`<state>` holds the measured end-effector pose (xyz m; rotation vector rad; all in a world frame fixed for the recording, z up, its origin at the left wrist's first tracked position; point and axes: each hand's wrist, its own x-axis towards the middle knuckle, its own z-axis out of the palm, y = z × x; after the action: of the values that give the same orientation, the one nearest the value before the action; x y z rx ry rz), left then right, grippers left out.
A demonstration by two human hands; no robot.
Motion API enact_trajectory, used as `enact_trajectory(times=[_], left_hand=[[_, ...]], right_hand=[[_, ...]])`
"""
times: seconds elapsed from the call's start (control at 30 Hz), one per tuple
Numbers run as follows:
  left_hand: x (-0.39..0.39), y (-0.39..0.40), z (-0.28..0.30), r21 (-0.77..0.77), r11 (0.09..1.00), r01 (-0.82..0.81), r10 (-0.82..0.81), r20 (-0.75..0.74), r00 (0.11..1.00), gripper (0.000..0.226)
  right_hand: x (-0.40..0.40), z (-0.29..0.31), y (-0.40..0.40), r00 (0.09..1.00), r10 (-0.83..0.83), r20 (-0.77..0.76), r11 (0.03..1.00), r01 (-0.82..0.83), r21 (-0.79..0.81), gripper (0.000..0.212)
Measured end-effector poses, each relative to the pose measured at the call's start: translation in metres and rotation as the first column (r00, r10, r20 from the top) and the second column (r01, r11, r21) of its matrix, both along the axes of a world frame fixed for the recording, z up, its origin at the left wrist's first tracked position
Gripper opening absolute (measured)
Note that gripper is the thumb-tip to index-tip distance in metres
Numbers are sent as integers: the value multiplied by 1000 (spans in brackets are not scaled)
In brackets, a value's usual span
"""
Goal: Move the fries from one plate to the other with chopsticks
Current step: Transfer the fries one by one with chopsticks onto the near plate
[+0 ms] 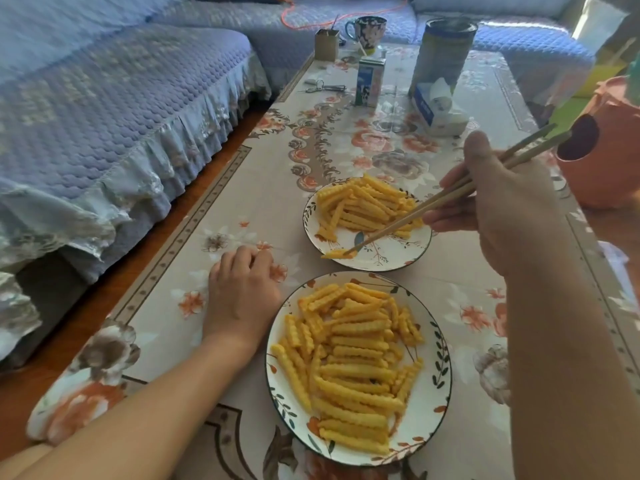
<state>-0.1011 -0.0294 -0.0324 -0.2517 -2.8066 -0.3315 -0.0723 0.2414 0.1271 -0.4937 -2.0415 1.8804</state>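
Chopsticks (412, 216) are pinching one fry (335, 253) at the tips, w/ the right hand (502, 206) gripping them, over the near edge of the far plate (398, 258). Looks like mid-carry btwn plates; direction I can't tell. Next move is calling for steady squeeze while crossing to the near plate (440, 386). Left hand (242, 292) is lying on the tablecloth (194, 258), fingers loosely bent, holding nothing. Carton (369, 81) and tissue pack (437, 109) have print, too blurred to read.

Soft daylight from upper right, glare there, wide-angle edge bending, slight blur
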Motion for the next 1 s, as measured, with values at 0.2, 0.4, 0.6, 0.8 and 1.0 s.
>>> enact_trajectory(times=[0.2,0.4,0.6,0.8,1.0], left_hand=[[1,1,2,7,1000,-8,8,12,1000,27],[1,0,2,-7,1000,0,0,19,1000,28],[0,0,4,-17,1000,7,-6,17,1000,34],[0,1,3,-19,1000,11,-11,6,1000,33],[0,0,3,-20,1000,9,-9,17,1000,38]], right_hand=[[3,1,0,995,103,9,995,-103,-15,49],[-3,-10,5,997,-67,-49,998,67,2,49],[-7,-22,10,990,-123,-63,992,124,17,47],[-11,-26,8,995,-87,-56,990,93,106,42],[-13,-35,2,997,-48,-55,981,57,184,42]])
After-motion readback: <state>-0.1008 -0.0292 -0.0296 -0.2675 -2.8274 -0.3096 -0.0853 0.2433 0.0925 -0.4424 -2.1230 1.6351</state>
